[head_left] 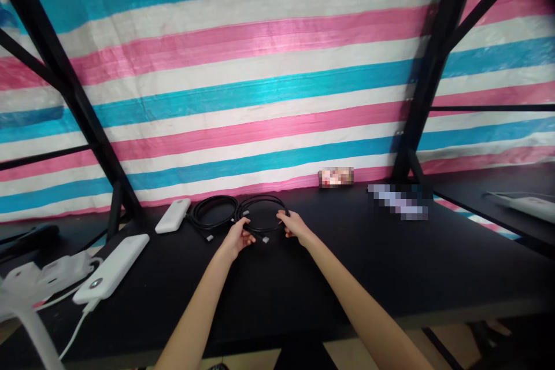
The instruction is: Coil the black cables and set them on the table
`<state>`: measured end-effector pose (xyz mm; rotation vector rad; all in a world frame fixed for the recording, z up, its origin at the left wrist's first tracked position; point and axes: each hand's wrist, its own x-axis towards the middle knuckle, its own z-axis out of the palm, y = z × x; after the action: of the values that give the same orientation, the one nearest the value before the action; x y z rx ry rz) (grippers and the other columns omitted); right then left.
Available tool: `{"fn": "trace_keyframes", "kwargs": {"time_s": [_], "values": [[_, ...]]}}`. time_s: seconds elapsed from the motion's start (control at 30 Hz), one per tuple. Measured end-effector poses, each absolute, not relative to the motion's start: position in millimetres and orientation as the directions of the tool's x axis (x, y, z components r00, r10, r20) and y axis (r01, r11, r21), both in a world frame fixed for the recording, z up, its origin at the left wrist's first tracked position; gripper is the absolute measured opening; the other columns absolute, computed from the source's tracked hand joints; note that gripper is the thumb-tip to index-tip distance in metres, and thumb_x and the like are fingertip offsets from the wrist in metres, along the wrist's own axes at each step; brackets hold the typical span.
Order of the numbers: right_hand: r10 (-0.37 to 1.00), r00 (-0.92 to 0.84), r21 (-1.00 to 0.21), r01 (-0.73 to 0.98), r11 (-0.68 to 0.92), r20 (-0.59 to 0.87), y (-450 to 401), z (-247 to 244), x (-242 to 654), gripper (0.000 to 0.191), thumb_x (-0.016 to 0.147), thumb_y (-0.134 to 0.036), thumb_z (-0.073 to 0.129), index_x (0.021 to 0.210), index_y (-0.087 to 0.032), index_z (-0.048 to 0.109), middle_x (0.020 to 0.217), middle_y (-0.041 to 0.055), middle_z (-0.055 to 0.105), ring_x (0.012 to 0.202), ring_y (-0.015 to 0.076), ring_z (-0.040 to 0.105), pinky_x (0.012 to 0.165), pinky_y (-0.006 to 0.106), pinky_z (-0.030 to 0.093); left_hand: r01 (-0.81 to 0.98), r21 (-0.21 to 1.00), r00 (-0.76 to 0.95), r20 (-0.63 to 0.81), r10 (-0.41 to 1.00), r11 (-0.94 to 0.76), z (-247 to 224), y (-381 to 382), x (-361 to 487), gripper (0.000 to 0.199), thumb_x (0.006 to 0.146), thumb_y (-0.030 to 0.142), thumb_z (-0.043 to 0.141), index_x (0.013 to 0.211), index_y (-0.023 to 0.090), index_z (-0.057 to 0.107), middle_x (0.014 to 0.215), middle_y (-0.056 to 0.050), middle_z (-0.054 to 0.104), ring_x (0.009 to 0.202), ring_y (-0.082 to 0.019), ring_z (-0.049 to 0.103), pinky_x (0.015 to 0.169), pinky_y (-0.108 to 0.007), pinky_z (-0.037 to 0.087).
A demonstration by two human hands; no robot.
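The left hand [237,238] and right hand [295,226] grasp opposite sides of a looped black cable [265,230], thumbs uppermost and fingers curled below. This two-sided grip probably keeps the loops round and gathered. The cable lies low over the middle of the worktop [329,277], toward its rear edge, with a pale plug [265,239] projecting on the near side between the hands.

Just beside it, to the left, rests a second black coil [203,224], perhaps left wound so that its turns stay separate from the held loop. Next to this coil lies a small white power bank [173,215]; nearer the viewer is a larger white power bank [113,269], a white cord [74,335] plugged into its near end, presumably for charging. Two blurred items, [336,177] and [399,202], lie to the right, before a striped sheet [260,40].
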<state>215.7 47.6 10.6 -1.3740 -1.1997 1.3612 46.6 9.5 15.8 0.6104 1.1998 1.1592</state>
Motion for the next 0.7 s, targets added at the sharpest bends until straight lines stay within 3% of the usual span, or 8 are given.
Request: {"fn": "trace_keyframes", "kwargs": {"time_s": [0.13, 0.27, 0.5, 0.7], "values": [[0.977, -0.04, -0.978, 0.028, -0.209, -0.21, 50, 9, 216, 0.007, 0.078, -0.021, 0.056, 0.079, -0.015, 0.054, 0.043, -0.0087, 0.039, 0.031, 0.0045, 0.035, 0.029, 0.015, 0.034, -0.401, 0.856, -0.081, -0.389, 0.918, 0.327, 16, 8, 50, 0.02, 0.079, 0.019, 0.047, 0.06, 0.018, 0.043, 0.033, 0.009, 0.031, 0.031, -0.008, 0.044, 0.034, -0.014, 0.031], [0.977, -0.034, -0.977, -0.018, -0.213, -0.212, 50, 10, 215, 0.011, 0.078, -0.019, 0.056, 0.07, -0.016, 0.049, 0.045, -0.0078, 0.042, 0.032, 0.0041, 0.037, 0.03, 0.015, 0.036, -0.423, 0.857, -0.109, -0.371, 0.922, 0.294, 16, 7, 53, 0.025, 0.081, 0.018, 0.049, 0.057, 0.018, 0.041, 0.034, 0.008, 0.032, 0.033, -0.008, 0.046, 0.034, -0.013, 0.033], [0.982, -0.014, -0.966, -0.174, -0.189, -0.189, 51, 11, 216, 0.006, 0.076, -0.013, 0.055, 0.078, -0.015, 0.05, 0.065, -0.0006, 0.06, 0.039, 0.0043, 0.05, 0.034, 0.014, 0.041, -0.432, 0.869, -0.143, -0.332, 0.932, 0.242, 18, 8, 54, 0.02, 0.081, 0.013, 0.053, 0.062, 0.013, 0.049, 0.044, 0.003, 0.047, 0.04, -0.01, 0.056, 0.037, -0.015, 0.041], [0.973, 0.112, -0.951, -0.26, -0.167, -0.202, 59, 11, 218, 0.028, 0.073, -0.008, 0.057, 0.1, -0.013, 0.051, 0.06, -0.0029, 0.054, 0.045, 0.0084, 0.056, 0.04, 0.016, 0.048, -0.428, 0.878, -0.042, -0.255, 0.966, 0.213, 13, 11, 54, 0.011, 0.076, 0.013, 0.062, 0.069, 0.01, 0.055, 0.068, -0.008, 0.063, 0.063, -0.016, 0.066, 0.06, -0.022, 0.053]]}}
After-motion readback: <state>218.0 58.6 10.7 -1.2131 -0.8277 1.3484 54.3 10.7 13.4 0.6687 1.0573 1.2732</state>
